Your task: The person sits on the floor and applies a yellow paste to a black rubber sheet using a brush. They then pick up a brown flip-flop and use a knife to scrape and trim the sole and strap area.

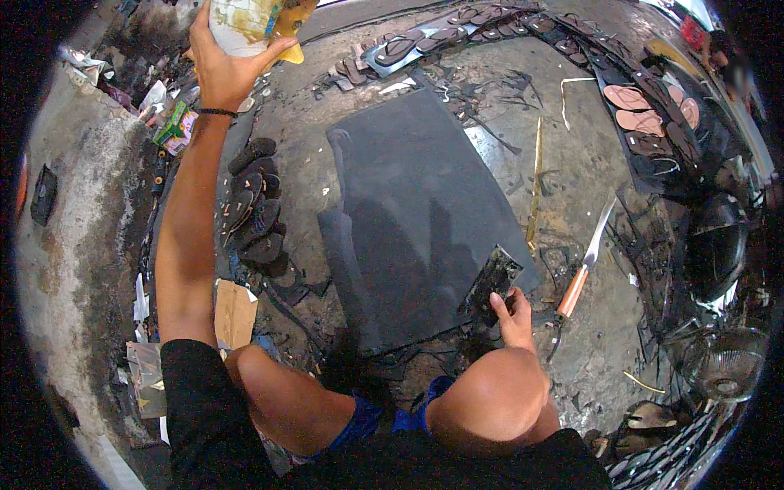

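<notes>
Black rubber sheet point(425, 212) lies flat on the concrete floor point(572, 163), mid-floor, right in front of your knees. It's big, roughly rectangular, matte, w/ a second dark layer sticking out along its left edge.

Around it: stack of dark sole cut-outs point(255, 204) just off the sheet's left edge; cardboard scrap point(235, 312) nearer you on that side. Knife w/ orange handle point(584, 273) lies on the floor right of the sheet, close to your right hand, blade pointing away from you. Thin yellowish strip point(536, 175) runs along the sheet's right edge. Rows of cut soles point(457, 33) line the far edge of the floor and curve round to the far-right corner; pink soles point(637, 110) sit among them. Fan point(723, 359) at near right. Offcuts litter the floor all round the sheet.

Open room: only the bare concrete beyond the sheet's far-right corner; left side is tight.

Your left hand point(224, 69) is raised far-left, fingers wrapped round a whitish container point(241, 20) w/ yellow at its side. Your right hand point(514, 314) is down at the sheet's near-right corner, fingers closed on a small dark scraper-like piece point(492, 282) resting on the sheet.
</notes>
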{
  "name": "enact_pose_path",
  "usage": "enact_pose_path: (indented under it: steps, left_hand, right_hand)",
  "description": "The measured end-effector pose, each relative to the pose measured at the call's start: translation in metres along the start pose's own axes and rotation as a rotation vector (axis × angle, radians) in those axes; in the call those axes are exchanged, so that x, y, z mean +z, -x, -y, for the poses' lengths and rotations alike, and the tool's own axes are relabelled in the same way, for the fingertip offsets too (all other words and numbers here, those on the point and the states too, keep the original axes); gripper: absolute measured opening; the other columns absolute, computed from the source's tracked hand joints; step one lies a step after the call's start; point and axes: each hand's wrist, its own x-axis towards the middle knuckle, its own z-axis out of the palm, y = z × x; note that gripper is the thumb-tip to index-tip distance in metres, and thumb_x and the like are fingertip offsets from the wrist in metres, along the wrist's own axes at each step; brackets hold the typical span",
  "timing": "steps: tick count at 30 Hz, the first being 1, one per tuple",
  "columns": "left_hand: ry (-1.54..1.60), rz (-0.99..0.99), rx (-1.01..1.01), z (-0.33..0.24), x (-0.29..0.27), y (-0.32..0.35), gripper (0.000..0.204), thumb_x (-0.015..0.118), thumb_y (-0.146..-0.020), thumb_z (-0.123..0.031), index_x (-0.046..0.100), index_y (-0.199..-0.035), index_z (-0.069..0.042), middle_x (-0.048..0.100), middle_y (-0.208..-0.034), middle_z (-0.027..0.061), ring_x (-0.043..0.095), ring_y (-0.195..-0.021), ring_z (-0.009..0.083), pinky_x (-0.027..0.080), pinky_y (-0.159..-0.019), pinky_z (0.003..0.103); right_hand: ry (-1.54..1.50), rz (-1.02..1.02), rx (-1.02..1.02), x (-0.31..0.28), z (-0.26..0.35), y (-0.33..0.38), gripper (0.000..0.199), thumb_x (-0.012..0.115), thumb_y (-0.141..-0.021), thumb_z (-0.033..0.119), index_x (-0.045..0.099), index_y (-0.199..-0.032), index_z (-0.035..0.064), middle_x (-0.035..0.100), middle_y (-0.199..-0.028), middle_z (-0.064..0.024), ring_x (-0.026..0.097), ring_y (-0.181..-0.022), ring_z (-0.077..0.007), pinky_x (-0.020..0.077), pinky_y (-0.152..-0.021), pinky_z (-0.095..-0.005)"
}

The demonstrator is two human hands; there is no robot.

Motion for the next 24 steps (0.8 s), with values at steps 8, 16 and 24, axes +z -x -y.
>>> enact_pose_path:
  steps: [8,16,24]
  left_hand:
    - [0.057,-0.013,0.022,0.007,0.006,-0.003,0.107,0.096,-0.054,-0.033,0.036,-0.135,0.005,0.048,-0.129,0.0190,0.052,-0.117,0.0287,0.044,-0.101,0.041]
    - [0.009,-0.038,0.069,0.001,0.008,-0.009,0.107,0.096,-0.052,-0.034,0.038,-0.134,0.004,0.051,-0.128,0.0188,0.053,-0.116,0.0292,0.044,-0.101,0.041]
    - [-0.034,-0.049,0.061,-0.001,0.015,-0.007,0.107,0.096,-0.053,-0.035,0.038,-0.133,0.006,0.053,-0.125,0.0207,0.055,-0.114,0.0303,0.045,-0.099,0.041]
  right_hand:
    - [0.042,-0.001,0.025,0.006,0.019,0.009,0.036,0.070,-0.088,0.030,0.051,-0.095,0.0010,0.059,-0.086,-0.0120,0.054,-0.084,-0.0205,0.0446,-0.079,-0.0361]
    - [0.100,0.007,-0.017,0.011,-0.003,0.002,0.034,0.069,-0.089,0.029,0.050,-0.093,0.0019,0.056,-0.080,-0.0092,0.050,-0.077,-0.0177,0.0443,-0.071,-0.0346]
    - [-0.249,-0.024,-0.004,0.013,-0.010,-0.006,0.035,0.069,-0.090,0.022,0.054,-0.111,-0.0016,0.064,-0.091,-0.0122,0.058,-0.086,-0.0162,0.0492,-0.073,-0.0325]
